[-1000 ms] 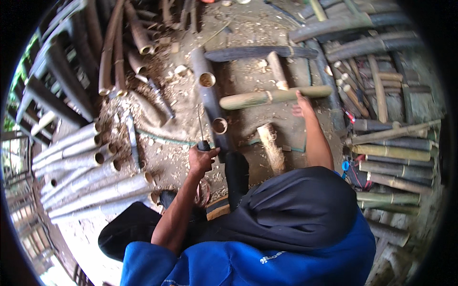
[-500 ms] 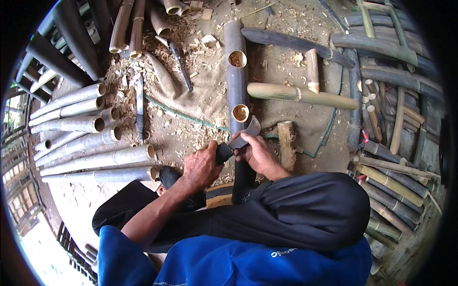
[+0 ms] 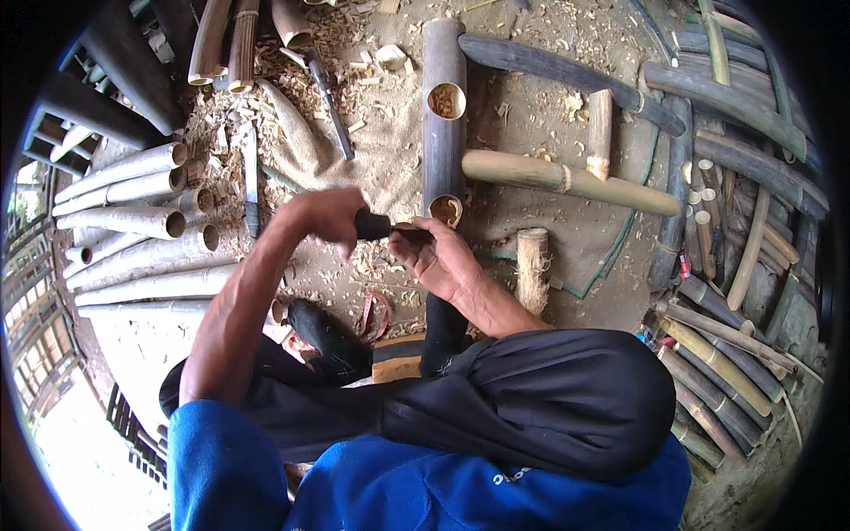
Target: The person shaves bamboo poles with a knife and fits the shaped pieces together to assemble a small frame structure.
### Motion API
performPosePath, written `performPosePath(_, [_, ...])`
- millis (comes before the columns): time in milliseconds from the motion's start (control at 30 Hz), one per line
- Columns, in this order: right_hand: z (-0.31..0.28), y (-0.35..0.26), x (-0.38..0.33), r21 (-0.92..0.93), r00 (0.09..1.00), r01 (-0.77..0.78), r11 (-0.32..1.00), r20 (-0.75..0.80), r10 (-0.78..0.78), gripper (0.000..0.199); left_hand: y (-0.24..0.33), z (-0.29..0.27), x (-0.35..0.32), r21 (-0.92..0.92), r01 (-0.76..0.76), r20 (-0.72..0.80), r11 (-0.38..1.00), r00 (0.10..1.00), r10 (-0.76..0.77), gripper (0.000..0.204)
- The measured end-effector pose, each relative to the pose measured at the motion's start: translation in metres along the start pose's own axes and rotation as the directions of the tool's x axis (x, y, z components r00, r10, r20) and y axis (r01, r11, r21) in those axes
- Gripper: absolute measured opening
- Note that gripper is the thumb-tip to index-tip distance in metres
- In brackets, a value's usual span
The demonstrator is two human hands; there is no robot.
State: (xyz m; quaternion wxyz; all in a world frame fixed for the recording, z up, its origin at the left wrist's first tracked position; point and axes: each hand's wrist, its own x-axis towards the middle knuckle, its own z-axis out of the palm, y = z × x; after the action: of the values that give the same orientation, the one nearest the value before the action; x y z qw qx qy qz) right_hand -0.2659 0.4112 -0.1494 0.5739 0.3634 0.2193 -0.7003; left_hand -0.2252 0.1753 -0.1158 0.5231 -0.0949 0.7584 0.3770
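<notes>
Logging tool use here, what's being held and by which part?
A dark-handled tool: left hand grips the handle, right hand steadies its front end by the holed bamboo pole.

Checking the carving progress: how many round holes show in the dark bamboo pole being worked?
2 in the dark bamboo pole: an upper hole and a lower hole by the right hand. More may be hidden.

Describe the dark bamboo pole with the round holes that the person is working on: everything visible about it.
The dark bamboo pole is a thick grey-brown culm lying on the shaving-strewn ground, running away from the person. Two round holes cut in its upper side show a pale interior. A dark-handled tool, held by the left hand and steadied by the right hand, meets the nearer hole. A paler bamboo piece lies crosswise against its right side. Its near end passes under the hands.
</notes>
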Motion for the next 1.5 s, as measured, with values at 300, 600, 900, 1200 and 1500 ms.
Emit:
performPosePath(300, [-0.027,-0.070,-0.031,-0.894,0.971,-0.231,0.384,-0.239,0.026,0.027,0.107,0.219,0.027,-0.569,-0.050,-0.494,0.821,0.819,-0.292,0.040])
performPosePath(600, [-0.027,0.001,-0.017,0.025,0.965,-0.076,0.997,0.252,0.067,0.032,0.097,0.015,-0.063,0.478,0.062,-0.348,0.876,0.929,0.124,0.014])
performPosePath(900, [-0.018,-0.050,-0.027,-0.632,0.980,-0.196,0.750,-0.138,0.140,0.023,0.064,0.126,-0.019,-0.407,0.063,-0.207,0.911,0.965,-0.159,0.036])
performPosePath(1200, [-0.012,-0.049,-0.042,-0.930,0.958,-0.210,0.302,-0.258,-0.128,0.028,0.094,0.200,-0.001,-0.643,-0.283,-0.513,0.711,0.849,-0.126,0.050])
performPosePath(1500, [-0.006,-0.003,0.002,-0.498,0.993,0.113,0.860,0.070,-0.090,0.021,0.023,0.098,-0.028,-0.176,0.251,-0.587,0.952,0.750,-0.306,0.027])
